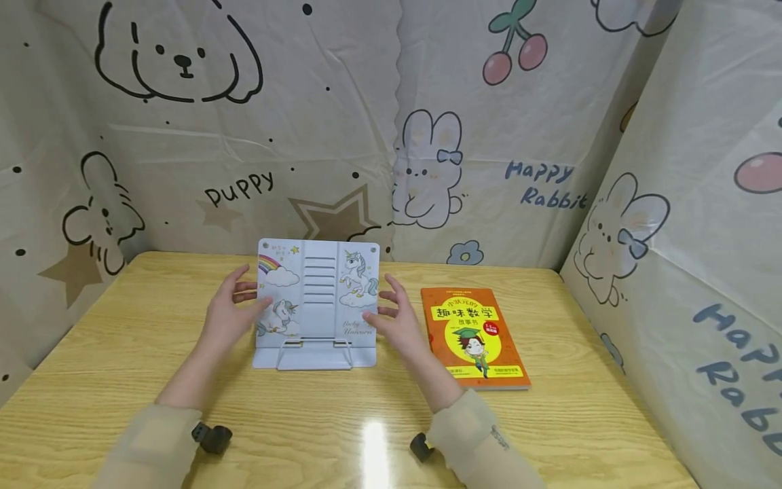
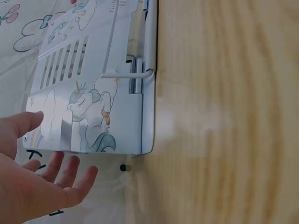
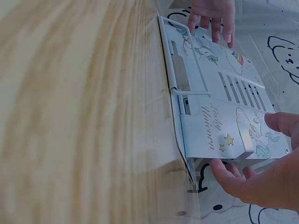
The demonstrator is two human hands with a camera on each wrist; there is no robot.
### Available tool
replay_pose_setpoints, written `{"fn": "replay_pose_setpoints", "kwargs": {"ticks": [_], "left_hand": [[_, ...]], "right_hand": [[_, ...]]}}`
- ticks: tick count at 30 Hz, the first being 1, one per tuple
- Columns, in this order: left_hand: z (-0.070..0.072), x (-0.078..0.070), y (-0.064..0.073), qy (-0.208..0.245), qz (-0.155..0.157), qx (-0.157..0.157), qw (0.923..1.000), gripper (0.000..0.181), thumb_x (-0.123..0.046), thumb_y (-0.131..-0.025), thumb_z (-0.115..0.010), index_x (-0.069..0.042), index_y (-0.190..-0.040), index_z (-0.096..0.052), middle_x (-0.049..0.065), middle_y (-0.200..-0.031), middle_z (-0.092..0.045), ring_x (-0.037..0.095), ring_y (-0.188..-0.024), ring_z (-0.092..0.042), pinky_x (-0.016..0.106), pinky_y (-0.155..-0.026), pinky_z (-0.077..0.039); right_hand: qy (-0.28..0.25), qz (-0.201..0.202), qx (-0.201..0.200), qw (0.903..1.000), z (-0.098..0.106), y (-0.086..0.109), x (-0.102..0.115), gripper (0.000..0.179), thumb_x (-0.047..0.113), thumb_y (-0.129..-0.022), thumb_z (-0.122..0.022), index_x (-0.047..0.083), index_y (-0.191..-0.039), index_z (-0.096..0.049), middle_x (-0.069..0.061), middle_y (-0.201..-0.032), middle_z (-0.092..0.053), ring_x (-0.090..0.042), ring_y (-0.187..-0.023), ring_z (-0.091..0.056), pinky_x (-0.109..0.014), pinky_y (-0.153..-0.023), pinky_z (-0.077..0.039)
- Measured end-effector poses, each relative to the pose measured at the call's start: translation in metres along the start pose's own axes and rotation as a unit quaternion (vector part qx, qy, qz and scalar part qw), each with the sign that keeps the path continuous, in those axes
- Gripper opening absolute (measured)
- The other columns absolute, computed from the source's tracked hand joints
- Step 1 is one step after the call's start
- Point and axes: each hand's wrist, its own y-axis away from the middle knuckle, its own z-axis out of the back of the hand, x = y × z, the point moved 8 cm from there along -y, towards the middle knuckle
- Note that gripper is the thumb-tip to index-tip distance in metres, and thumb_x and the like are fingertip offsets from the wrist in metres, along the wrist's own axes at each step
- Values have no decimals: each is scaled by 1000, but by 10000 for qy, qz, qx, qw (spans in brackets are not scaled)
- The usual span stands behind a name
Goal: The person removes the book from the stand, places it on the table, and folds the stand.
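Observation:
A white metal book stand [image 1: 319, 319] with unicorn and rainbow drawings stands propped up on the table, its slotted middle panel facing me. At its base a wire page holder [image 1: 314, 353] sticks forward. My left hand [image 1: 231, 309] is at the stand's left edge, thumb by the front face and the other fingers spread beside the edge. On the opposite side, my right hand [image 1: 400, 319] has its thumb by the front face and its fingers around the right edge. Both hands look loose in the wrist views, without a curled grip on the panel.
An orange children's math storybook [image 1: 473, 339] lies flat on the wooden table [image 1: 330, 435], to the right of the stand and close to my right forearm. A cloth backdrop [image 1: 342, 136] with cartoon prints rises behind the table and along its sides.

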Motion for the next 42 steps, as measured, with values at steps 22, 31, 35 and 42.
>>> {"fn": "replay_pose_setpoints", "kwargs": {"ticks": [22,31,35,42], "left_hand": [[3,-10,-31,-429,-445,489,9969,57,-4,-88,-63,-1,-138,-35,23,-109,-55,27,-91,-54,15,-64,-51],[1,-11,-30,-428,-316,603,9968,58,-6,-90,-62,-3,-140,-32,23,-113,-51,29,-94,-54,18,-67,-53],[-1,-12,-31,-363,-302,652,9968,58,-5,-90,-62,-3,-139,-32,21,-110,-50,28,-90,-55,23,-67,-55],[-4,-13,-29,-318,-246,637,9972,57,-4,-90,-62,-3,-138,-31,19,-107,-48,26,-86,-57,24,-64,-56]], "right_hand": [[769,73,7,9970,-6,-7,1,77,14,-83,-71,33,-146,-31,-12,-123,-50,-28,-101,-53,-29,-77,-52],[848,32,-30,9964,-6,-9,3,78,13,-83,-71,33,-146,-30,-10,-121,-51,-26,-100,-54,-28,-77,-52],[921,14,-80,9957,-5,-10,4,77,12,-84,-70,33,-147,-30,-9,-121,-51,-26,-100,-54,-29,-77,-52],[1071,104,-198,9940,-4,-12,5,78,11,-84,-70,34,-147,-30,-8,-119,-52,-23,-96,-54,-28,-74,-53]]}}
